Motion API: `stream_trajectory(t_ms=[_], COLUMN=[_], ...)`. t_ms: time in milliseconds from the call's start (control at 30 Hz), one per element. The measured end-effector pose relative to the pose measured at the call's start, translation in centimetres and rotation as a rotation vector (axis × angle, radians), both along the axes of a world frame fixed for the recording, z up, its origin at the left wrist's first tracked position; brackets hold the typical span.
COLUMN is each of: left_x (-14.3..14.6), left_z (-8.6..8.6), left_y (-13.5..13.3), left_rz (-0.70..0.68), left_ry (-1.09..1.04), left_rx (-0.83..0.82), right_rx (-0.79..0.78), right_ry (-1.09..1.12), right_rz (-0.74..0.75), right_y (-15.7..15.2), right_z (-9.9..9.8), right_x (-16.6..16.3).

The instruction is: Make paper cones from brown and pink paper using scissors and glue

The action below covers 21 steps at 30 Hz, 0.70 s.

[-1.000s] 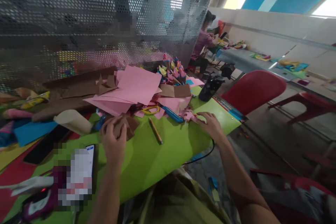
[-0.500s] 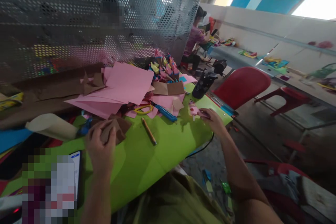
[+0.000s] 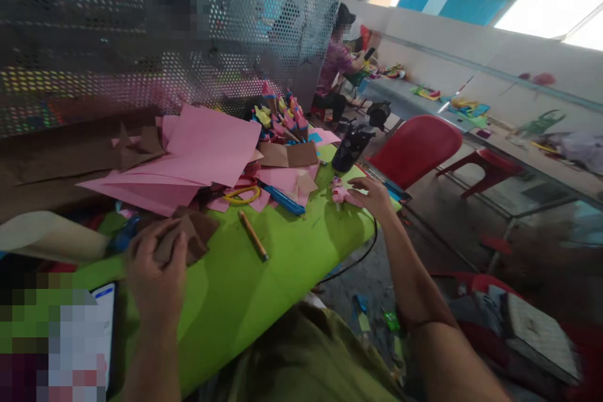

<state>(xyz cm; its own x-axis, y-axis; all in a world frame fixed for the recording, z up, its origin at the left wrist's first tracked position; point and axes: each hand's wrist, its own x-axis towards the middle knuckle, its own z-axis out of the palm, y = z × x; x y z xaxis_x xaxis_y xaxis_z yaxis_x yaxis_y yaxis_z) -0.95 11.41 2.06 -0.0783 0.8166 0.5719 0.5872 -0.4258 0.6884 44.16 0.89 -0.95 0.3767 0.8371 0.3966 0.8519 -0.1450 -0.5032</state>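
Observation:
My left hand [image 3: 157, 264] is closed on a folded piece of brown paper [image 3: 191, 239] at the left of the green tabletop [image 3: 245, 308]. Its fingers wrap the near side, so part of the piece is hidden. Over at the right edge, my right hand [image 3: 374, 198] has its fingers apart beside a small pink paper figure [image 3: 342, 193], which rests on the green surface. Between the hands lie a wooden pencil-like stick [image 3: 253, 235], a blue utility knife [image 3: 285, 200] and scissors with yellow handles [image 3: 242, 195].
Large pink sheets [image 3: 211, 144] are piled at the back left, near a rolled cream sheet [image 3: 51, 237]. Several colourful paper figures [image 3: 282, 116] stand before a perforated metal panel [image 3: 211, 75]. A dark tumbler [image 3: 351, 147] and a red chair [image 3: 419, 147] are to the right. A person [image 3: 334, 69] sits beyond.
My right hand's fingers have loosened from the pink figure, which now lies on the table. My left hand keeps the brown paper. The view has turned slightly right.

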Motion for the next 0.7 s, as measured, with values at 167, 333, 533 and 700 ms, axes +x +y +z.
stream_trajectory(t_ms=[167, 333, 533, 700], left_x=[-0.3, -0.5, -0.3, -0.1], left_z=[-0.3, -0.6, -0.5, -0.4], left_y=[0.3, 0.4, 0.1, 0.0], left_rz=[-0.019, -0.027, -0.02, -0.018], left_ry=[0.005, -0.002, 0.006, -0.01], left_rx=[0.015, 0.021, 0.017, 0.015], right_rx=[-0.136, -0.283, -0.213, -0.052], right_ry=[-0.1, -0.157, -0.069, 0.125], right_rz=[0.043, 0.084, 0.058, -0.026], right_y=[3.5, 5.6, 5.4, 4.7], right_z=[1.2, 2.0, 2.0, 1.3], right_x=[-1.8, -2.5, -1.4, 0.6])
